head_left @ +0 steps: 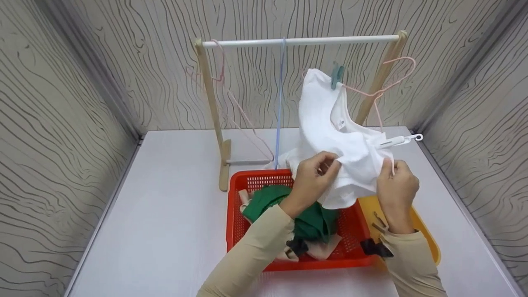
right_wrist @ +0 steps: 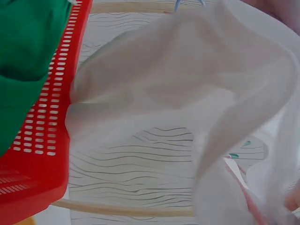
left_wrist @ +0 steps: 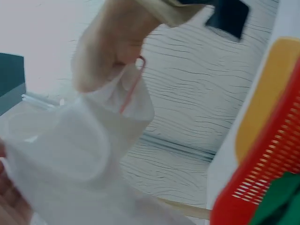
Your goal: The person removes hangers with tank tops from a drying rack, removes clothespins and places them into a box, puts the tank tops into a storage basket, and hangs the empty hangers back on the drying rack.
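Note:
A small white shirt [head_left: 350,152] hangs on a pink hanger [head_left: 377,94] whose hook points up to the right. A grey-green clothespin [head_left: 337,77] clips the garment at one shoulder, and a white clip [head_left: 398,141] sits at the other. My left hand [head_left: 313,179] pinches the cloth at the front, below the neckline. On the other side, my right hand [head_left: 397,187] grips the shirt's edge just under the white clip. In the left wrist view the right hand [left_wrist: 110,51] holds the cloth close to the hanger [left_wrist: 132,86].
Below the hands stands a red basket [head_left: 231,214] holding a green garment [head_left: 268,198] and beige cloth. A yellow tray [head_left: 429,241] with clips lies to its right. Behind is a wooden rack with a white rod [head_left: 342,40], carrying another pink hanger [head_left: 222,62] and a blue one [head_left: 281,90].

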The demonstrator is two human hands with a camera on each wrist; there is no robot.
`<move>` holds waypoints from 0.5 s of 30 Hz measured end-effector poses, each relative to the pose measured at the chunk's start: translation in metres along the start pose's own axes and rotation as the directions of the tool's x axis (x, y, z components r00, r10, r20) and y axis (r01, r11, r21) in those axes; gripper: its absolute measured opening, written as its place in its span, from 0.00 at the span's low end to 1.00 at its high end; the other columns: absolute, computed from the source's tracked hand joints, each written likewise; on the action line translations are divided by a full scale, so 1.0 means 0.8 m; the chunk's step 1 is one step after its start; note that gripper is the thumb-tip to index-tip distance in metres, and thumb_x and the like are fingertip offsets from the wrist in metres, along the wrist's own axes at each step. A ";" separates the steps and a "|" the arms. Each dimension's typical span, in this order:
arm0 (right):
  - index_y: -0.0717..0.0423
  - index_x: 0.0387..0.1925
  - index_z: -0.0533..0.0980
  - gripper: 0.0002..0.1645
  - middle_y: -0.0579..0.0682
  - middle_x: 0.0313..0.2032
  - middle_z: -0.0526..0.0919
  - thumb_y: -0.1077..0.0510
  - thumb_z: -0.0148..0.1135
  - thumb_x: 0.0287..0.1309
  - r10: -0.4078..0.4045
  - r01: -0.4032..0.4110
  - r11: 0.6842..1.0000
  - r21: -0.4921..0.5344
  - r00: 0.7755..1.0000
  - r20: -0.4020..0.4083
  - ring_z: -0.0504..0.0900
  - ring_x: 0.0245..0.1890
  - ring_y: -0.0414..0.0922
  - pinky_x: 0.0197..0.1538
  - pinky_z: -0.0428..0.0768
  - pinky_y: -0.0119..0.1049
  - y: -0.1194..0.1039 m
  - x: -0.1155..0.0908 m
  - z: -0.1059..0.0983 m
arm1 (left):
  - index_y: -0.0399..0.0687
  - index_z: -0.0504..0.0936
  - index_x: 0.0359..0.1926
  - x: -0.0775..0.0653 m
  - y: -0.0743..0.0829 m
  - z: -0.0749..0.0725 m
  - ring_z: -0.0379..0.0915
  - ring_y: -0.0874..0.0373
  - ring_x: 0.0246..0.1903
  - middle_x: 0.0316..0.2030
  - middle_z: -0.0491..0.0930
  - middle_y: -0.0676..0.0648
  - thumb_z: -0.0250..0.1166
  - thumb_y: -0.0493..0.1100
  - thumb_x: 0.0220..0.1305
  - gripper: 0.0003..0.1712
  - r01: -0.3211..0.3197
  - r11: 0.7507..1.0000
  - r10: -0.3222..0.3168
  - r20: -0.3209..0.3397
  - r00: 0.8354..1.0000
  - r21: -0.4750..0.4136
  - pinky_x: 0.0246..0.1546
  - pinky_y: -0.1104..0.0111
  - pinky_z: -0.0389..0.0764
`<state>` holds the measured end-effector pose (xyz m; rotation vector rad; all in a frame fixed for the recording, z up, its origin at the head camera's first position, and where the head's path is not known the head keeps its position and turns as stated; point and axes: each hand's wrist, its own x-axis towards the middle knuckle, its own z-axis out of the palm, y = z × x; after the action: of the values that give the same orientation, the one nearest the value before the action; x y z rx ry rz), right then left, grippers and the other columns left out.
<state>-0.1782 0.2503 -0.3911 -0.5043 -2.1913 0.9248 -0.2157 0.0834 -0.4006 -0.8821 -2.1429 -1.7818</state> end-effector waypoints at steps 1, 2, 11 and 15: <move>0.77 0.37 0.76 0.21 0.77 0.35 0.81 0.58 0.49 0.67 0.000 0.000 1.000 -0.009 1.000 0.009 0.79 0.36 0.71 0.40 0.72 0.59 0.003 -0.001 -0.001 | 0.37 0.81 0.40 -0.006 -0.005 0.003 0.76 0.62 0.28 0.31 0.84 0.40 0.58 0.37 0.66 0.08 0.012 0.999 -0.015 0.068 0.998 0.048 0.31 0.84 0.75; 0.77 0.37 0.76 0.21 0.77 0.35 0.81 0.58 0.48 0.67 0.000 0.000 1.000 -0.016 1.000 0.018 0.79 0.36 0.71 0.40 0.72 0.59 0.007 -0.002 -0.001 | 0.38 0.81 0.41 -0.012 -0.010 0.005 0.78 0.61 0.30 0.33 0.85 0.41 0.58 0.38 0.67 0.09 0.027 0.995 -0.041 0.140 0.989 0.099 0.34 0.85 0.75; 0.77 0.37 0.76 0.22 0.77 0.33 0.80 0.57 0.47 0.69 -0.020 0.023 0.997 -0.074 0.999 0.047 0.78 0.33 0.70 0.36 0.70 0.57 0.024 -0.005 -0.003 | 0.41 0.80 0.49 -0.049 -0.057 0.015 0.81 0.59 0.45 0.46 0.85 0.45 0.56 0.40 0.69 0.12 0.111 0.929 -0.282 0.482 0.829 0.353 0.47 0.80 0.78; 0.77 0.38 0.76 0.23 0.78 0.34 0.80 0.57 0.47 0.69 -0.015 0.019 0.997 -0.075 0.998 0.053 0.78 0.33 0.70 0.36 0.70 0.55 0.025 -0.003 -0.005 | 0.39 0.80 0.48 -0.049 -0.064 0.006 0.82 0.57 0.45 0.46 0.85 0.43 0.56 0.39 0.69 0.12 0.104 0.941 -0.244 0.431 0.869 0.322 0.47 0.79 0.80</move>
<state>-0.1717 0.2641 -0.4051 -0.5015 -2.2813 0.8573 -0.2123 0.0717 -0.4641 -1.1582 -2.7793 -1.3626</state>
